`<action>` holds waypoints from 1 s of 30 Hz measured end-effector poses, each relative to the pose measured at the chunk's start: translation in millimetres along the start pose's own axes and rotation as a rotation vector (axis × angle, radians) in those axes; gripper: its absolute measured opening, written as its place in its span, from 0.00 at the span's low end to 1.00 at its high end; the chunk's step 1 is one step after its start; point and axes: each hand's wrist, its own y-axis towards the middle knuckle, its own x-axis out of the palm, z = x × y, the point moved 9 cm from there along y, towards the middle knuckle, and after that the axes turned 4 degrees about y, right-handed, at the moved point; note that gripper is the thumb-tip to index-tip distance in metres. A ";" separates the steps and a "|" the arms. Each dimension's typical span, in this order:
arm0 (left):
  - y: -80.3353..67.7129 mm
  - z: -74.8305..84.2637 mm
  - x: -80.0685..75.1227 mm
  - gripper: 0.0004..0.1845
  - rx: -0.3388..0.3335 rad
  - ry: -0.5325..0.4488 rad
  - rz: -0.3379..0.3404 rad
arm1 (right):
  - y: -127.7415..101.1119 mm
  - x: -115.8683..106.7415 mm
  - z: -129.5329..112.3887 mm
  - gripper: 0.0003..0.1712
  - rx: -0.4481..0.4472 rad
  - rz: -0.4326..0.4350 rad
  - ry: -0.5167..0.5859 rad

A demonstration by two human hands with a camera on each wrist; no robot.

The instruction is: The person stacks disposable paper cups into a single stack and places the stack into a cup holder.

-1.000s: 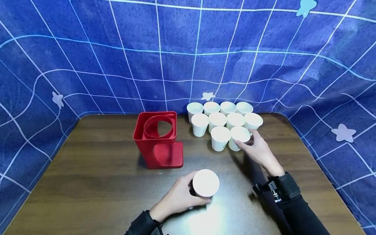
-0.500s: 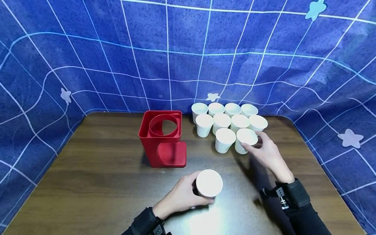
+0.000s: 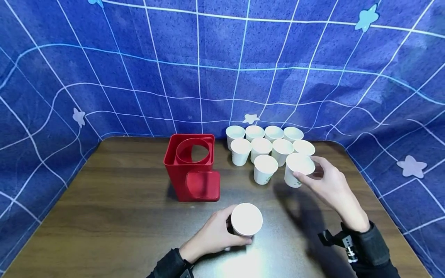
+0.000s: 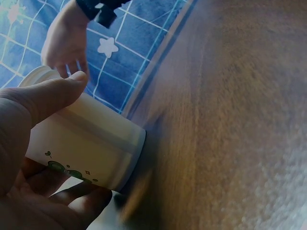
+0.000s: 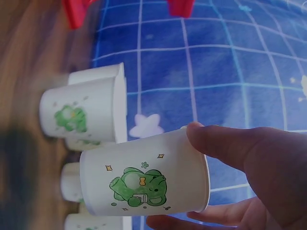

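Note:
My left hand (image 3: 217,235) grips a white paper cup (image 3: 247,219) near the front middle of the table; the left wrist view shows the thumb along the cup's side below the rim and small green print. At the right, my right hand (image 3: 332,185) holds another paper cup (image 5: 144,177) near its rim, between thumb and fingers. A green bear is printed on that cup. In the head view it appears raised a little, in front of the grouped cups. Just left of it stands one upright paper cup (image 3: 265,170).
Several upright paper cups (image 3: 240,152) stand in rows at the back right. A red holder (image 3: 189,170) with a round ring on top and a ledge in front stands left of them. Blue gridded cloth (image 3: 156,69) hangs behind the wooden table (image 3: 104,216).
My right hand has drawn its cup away from the group, up and a little toward the front right. The left hand and its cup keep nearly the same place. The head view shifts slightly.

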 end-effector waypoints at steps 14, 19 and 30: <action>-0.9 0.3 -1.1 0.40 -0.005 0.021 0.007 | -23.2 7.6 -58.5 0.34 -0.187 -0.075 0.142; -1.8 1.0 -1.2 0.40 0.002 0.021 0.013 | -28.4 21.2 -72.2 0.33 -0.219 -0.157 0.231; -1.7 0.5 -1.7 0.36 -0.015 0.038 0.021 | -49.7 47.3 -97.6 0.35 -0.335 -0.340 0.362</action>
